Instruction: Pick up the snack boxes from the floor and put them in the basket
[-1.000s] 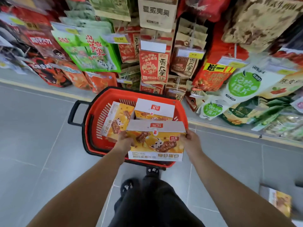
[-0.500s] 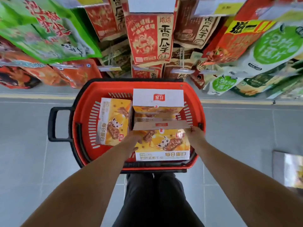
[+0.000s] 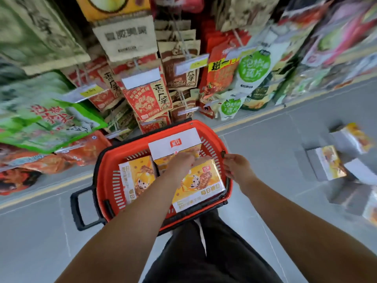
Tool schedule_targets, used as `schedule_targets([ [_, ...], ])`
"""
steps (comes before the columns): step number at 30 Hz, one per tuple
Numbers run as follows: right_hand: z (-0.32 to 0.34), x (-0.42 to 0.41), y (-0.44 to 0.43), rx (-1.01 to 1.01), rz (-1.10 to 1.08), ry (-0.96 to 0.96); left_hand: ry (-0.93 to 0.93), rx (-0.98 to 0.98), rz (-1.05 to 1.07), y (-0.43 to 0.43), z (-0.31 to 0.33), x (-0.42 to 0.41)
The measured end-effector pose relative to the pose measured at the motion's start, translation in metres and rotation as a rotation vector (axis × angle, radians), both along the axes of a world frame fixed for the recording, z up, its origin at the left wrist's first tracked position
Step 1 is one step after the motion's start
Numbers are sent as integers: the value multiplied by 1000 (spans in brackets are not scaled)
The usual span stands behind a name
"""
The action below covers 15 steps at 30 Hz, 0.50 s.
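Under our left hand (image 3: 179, 162) lies a yellow snack box (image 3: 199, 184), set flat in the red basket (image 3: 102, 170); the palm rests on its far edge, fingers loose rather than clamped. Our right hand (image 3: 237, 167) sits just right of that box at the basket's rim, fingers curled, gripping nothing we can make out. Two more boxes sit in the basket beyond and left of our left hand. We judge this placement done — the next move calls for turning right, where several boxes on the floor (image 3: 330, 162) wait well apart from our right hand.
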State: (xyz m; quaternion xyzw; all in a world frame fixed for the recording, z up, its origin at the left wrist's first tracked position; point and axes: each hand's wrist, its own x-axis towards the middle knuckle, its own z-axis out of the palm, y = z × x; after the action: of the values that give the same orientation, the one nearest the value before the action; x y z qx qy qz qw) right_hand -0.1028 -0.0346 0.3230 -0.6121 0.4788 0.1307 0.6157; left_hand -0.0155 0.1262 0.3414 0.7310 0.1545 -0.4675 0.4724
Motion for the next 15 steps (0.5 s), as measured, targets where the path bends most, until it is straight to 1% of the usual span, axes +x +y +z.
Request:
schedule_targets([
  [3, 43, -31, -10, 72, -183, -145, -73, -131, -93, -22, 38, -7],
  [7, 74, -73, -35, 98, -429, -242, -145, -186, -224, -72, 73, -25],
  [10, 91, -112, -64, 65, -599, -305, -216, -244, -337, -121, 101, -48],
  [15, 111, -187, -113, 21, -827, -390, -262, -314, -448, -206, 116, -103],
])
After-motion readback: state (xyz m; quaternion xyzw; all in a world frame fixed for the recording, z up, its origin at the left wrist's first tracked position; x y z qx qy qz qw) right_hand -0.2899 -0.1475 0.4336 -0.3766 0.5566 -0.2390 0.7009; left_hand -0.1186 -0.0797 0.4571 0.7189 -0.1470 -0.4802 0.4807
